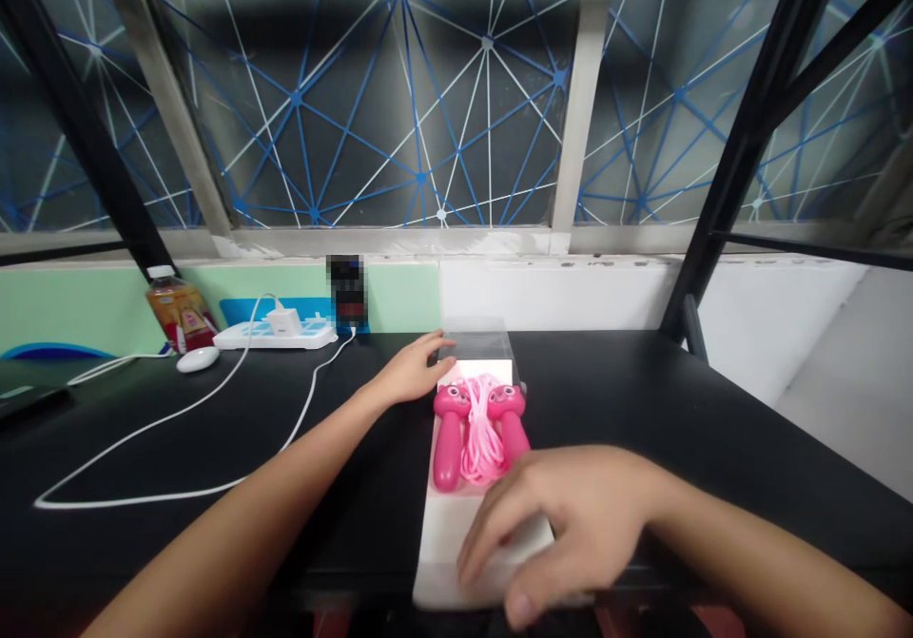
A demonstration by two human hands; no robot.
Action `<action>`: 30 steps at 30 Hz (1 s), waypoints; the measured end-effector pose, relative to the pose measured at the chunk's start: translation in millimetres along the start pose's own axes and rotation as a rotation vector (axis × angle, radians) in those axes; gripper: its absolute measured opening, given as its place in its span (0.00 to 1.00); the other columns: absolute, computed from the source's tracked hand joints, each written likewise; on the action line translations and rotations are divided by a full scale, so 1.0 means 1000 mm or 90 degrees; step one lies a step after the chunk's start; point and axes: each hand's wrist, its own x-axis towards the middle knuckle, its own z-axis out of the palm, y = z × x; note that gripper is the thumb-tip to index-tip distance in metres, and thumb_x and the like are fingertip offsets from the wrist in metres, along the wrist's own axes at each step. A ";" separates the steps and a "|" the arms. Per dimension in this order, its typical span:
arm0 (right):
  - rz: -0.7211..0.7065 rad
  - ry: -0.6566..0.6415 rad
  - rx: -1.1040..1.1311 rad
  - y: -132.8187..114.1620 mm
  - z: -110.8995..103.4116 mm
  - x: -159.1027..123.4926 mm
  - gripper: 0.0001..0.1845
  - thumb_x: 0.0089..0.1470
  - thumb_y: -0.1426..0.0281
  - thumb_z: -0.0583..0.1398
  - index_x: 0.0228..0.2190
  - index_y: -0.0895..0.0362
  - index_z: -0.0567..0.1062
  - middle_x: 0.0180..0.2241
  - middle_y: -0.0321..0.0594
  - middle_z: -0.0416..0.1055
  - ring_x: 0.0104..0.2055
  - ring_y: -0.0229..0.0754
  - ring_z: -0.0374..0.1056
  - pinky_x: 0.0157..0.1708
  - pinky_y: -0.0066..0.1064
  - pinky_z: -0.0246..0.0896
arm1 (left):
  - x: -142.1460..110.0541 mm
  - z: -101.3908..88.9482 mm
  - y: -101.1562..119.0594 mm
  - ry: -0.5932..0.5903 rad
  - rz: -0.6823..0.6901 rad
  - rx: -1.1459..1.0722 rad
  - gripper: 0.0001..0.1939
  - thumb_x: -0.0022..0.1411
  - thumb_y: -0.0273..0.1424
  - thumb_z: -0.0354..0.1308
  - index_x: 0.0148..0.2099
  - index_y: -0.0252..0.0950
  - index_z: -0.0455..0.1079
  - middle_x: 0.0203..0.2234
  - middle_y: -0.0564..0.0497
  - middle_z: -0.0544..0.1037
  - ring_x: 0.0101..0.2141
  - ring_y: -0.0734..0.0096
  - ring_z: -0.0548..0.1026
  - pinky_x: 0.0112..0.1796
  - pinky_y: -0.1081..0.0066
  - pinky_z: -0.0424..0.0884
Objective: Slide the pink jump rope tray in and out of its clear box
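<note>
Head view looks down on a black table (642, 400), and on it a long white box (446, 533) lies with its long axis pointing straight away from the person. Inside the box is a pink jump rope (481, 434): two pink handles (451, 438) with small animal faces lie side by side along the box, with their heads at the far end, and the thin rope is bundled between them. A clear plastic cover (476, 345) sits at the far end of the box, beyond the handle heads. The left hand (410, 369) reaches to this far end, and its fingers (434, 345) are close together and rest on the left edge of the cover, without pinching anything that I can see. The right hand (563, 524) is over the near end, and its fingers (499, 548) are curved and a little spread on the white surface, but I cannot tell if they grip the box edge. The rope lies between both hands, a little nearer to the left hand, and neither hand touches it. Farther left on the table are a white power strip (275, 337) with a charger (283, 322), a white mouse (198, 358), a white cable (164, 422) and a plastic bottle (180, 310).
</note>
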 end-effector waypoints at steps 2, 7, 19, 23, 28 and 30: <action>0.020 0.107 -0.038 0.002 -0.007 -0.002 0.16 0.60 0.63 0.57 0.46 0.57 0.76 0.43 0.40 0.76 0.41 0.38 0.72 0.42 0.28 0.65 | -0.007 -0.005 0.001 0.007 0.031 0.019 0.25 0.64 0.46 0.50 0.59 0.41 0.66 0.64 0.46 0.58 0.60 0.56 0.63 0.58 0.61 0.59; 0.233 0.455 -0.457 0.027 -0.020 -0.008 0.13 0.60 0.64 0.56 0.43 0.56 0.75 0.41 0.45 0.73 0.45 0.48 0.67 0.46 0.41 0.61 | -0.035 -0.035 0.025 0.023 0.097 0.061 0.20 0.66 0.44 0.49 0.50 0.39 0.71 0.42 0.47 0.76 0.43 0.63 0.75 0.44 0.67 0.68; 0.302 0.470 -0.311 0.057 -0.025 0.002 0.15 0.50 0.60 0.64 0.37 0.56 0.76 0.34 0.39 0.70 0.32 0.39 0.66 0.33 0.31 0.60 | -0.049 -0.040 0.042 -0.165 0.080 0.070 0.20 0.60 0.47 0.55 0.45 0.38 0.73 0.25 0.51 0.77 0.26 0.68 0.74 0.25 0.73 0.59; 0.320 0.448 -0.268 0.057 -0.026 -0.003 0.13 0.56 0.62 0.59 0.40 0.58 0.74 0.33 0.41 0.73 0.30 0.39 0.67 0.31 0.31 0.60 | -0.048 -0.039 0.036 -0.165 0.065 0.063 0.19 0.60 0.46 0.54 0.45 0.38 0.72 0.27 0.52 0.79 0.26 0.67 0.75 0.25 0.73 0.60; 0.311 0.422 -0.383 0.049 -0.022 0.000 0.13 0.60 0.64 0.56 0.43 0.58 0.72 0.37 0.43 0.73 0.33 0.41 0.68 0.32 0.32 0.61 | -0.050 -0.044 0.035 -0.202 0.048 0.028 0.20 0.60 0.48 0.54 0.44 0.38 0.70 0.26 0.52 0.79 0.25 0.68 0.75 0.24 0.73 0.59; 0.337 0.410 -0.489 0.039 -0.017 0.005 0.14 0.61 0.63 0.54 0.43 0.57 0.72 0.39 0.45 0.71 0.33 0.42 0.69 0.31 0.33 0.61 | -0.050 -0.046 0.036 -0.192 0.058 0.033 0.21 0.60 0.50 0.54 0.44 0.38 0.70 0.27 0.52 0.79 0.26 0.68 0.75 0.24 0.73 0.59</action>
